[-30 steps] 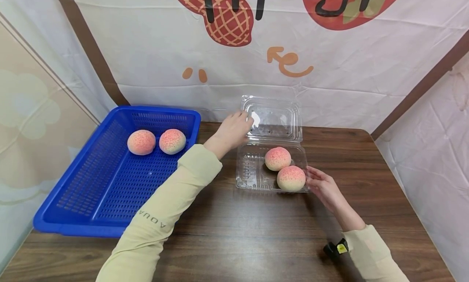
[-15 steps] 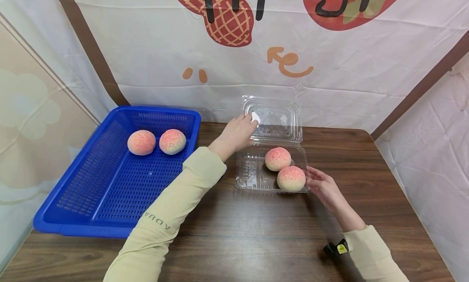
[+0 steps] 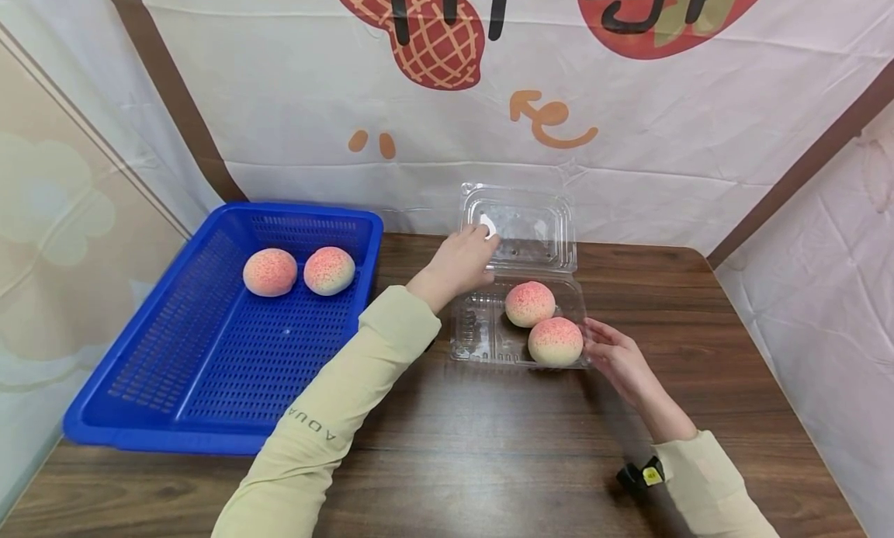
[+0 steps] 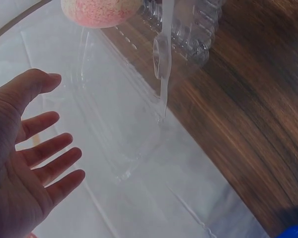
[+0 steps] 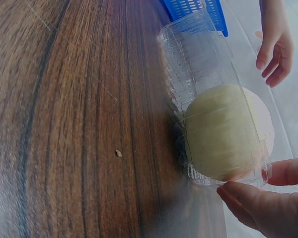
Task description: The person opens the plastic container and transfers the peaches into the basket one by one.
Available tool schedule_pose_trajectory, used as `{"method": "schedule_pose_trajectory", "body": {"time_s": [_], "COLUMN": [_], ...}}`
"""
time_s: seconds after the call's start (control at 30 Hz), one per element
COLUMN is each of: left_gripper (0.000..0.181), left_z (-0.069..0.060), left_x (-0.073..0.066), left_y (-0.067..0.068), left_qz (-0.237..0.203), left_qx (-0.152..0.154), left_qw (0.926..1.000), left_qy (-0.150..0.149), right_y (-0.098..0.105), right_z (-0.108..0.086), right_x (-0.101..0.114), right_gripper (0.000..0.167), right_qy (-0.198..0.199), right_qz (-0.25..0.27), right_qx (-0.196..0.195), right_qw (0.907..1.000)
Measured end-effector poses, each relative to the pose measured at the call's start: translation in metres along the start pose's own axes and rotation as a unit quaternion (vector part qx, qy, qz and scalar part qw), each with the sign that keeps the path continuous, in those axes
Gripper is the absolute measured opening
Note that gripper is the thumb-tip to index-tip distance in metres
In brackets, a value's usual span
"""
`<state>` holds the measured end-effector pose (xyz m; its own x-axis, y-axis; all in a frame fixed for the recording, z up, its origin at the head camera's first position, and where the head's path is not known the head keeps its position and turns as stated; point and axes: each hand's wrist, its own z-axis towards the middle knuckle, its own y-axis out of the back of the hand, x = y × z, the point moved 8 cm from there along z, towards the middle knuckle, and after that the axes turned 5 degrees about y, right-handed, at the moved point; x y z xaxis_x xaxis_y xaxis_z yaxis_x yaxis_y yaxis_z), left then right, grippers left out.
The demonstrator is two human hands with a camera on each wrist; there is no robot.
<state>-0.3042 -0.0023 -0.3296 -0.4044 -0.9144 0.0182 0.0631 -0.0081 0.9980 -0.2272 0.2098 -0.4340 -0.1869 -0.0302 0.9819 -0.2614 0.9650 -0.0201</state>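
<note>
A clear plastic clamshell container (image 3: 482, 352) stands with its lid (image 3: 534, 212) raised against the back cloth. Two round pink-topped buns, a rear one (image 3: 529, 303) and a front one (image 3: 555, 341), sit in the right part of its base. My right hand (image 3: 620, 359) pinches the container's right edge between thumb and fingers, as the right wrist view shows at the corner (image 5: 263, 173). Over the container's left side hovers my left hand (image 3: 461, 260), fingers spread and relaxed with nothing in them. Its palm (image 4: 15, 188) shows in the left wrist view.
To the left stands a blue plastic basket (image 3: 230, 437) with two more pink buns, a left one (image 3: 270, 272) and a right one (image 3: 329, 271), near its back. A printed white cloth (image 3: 293, 88) hangs behind the wooden table (image 3: 475, 460).
My left hand has drifted rightward and slightly down, from beside the lid to over the container's left side. My right hand, the container and the buns have stayed put.
</note>
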Motion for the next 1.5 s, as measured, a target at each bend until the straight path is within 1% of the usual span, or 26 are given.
{"method": "schedule_pose_trajectory", "body": {"time_s": [0.23, 0.37, 0.5, 0.7, 0.87, 1.2, 1.4, 1.5], "left_gripper": [0.056, 0.054, 0.053, 0.055, 0.055, 0.054, 0.054, 0.056], "left_z": [0.000, 0.001, 0.001, 0.001, 0.002, 0.002, 0.003, 0.004], "left_x": [-0.004, -0.007, -0.010, -0.015, -0.018, -0.024, -0.027, -0.030], "left_y": [-0.005, -0.007, -0.009, -0.012, -0.015, -0.016, -0.018, -0.020], "left_qz": [-0.007, -0.019, -0.017, -0.038, -0.041, -0.075, -0.108, -0.114], "left_qx": [0.006, 0.012, 0.017, 0.019, 0.021, 0.021, 0.033, 0.040], "left_qw": [1.0000, 0.9998, 0.9997, 0.9991, 0.9989, 0.9969, 0.9936, 0.9927], "left_qy": [-0.002, 0.000, -0.005, -0.003, -0.003, -0.006, 0.003, 0.003], "right_y": [0.000, 0.000, -0.001, 0.000, 0.000, 0.001, 0.001, 0.001], "right_z": [-0.001, -0.001, -0.001, 0.000, 0.000, 0.001, 0.001, 0.001], "right_x": [0.000, 0.000, 0.001, 0.000, -0.002, -0.004, -0.002, -0.002], "right_gripper": [0.055, 0.055, 0.055, 0.055, 0.055, 0.054, 0.054, 0.054], "right_qy": [-0.002, -0.001, 0.001, 0.003, 0.001, -0.002, 0.000, 0.000], "right_qz": [-0.001, 0.000, 0.001, 0.001, 0.003, -0.003, -0.003, -0.004], "right_qx": [0.000, 0.001, 0.001, 0.002, 0.000, -0.005, -0.006, -0.004], "right_qw": [1.0000, 1.0000, 1.0000, 1.0000, 1.0000, 1.0000, 1.0000, 1.0000]}}
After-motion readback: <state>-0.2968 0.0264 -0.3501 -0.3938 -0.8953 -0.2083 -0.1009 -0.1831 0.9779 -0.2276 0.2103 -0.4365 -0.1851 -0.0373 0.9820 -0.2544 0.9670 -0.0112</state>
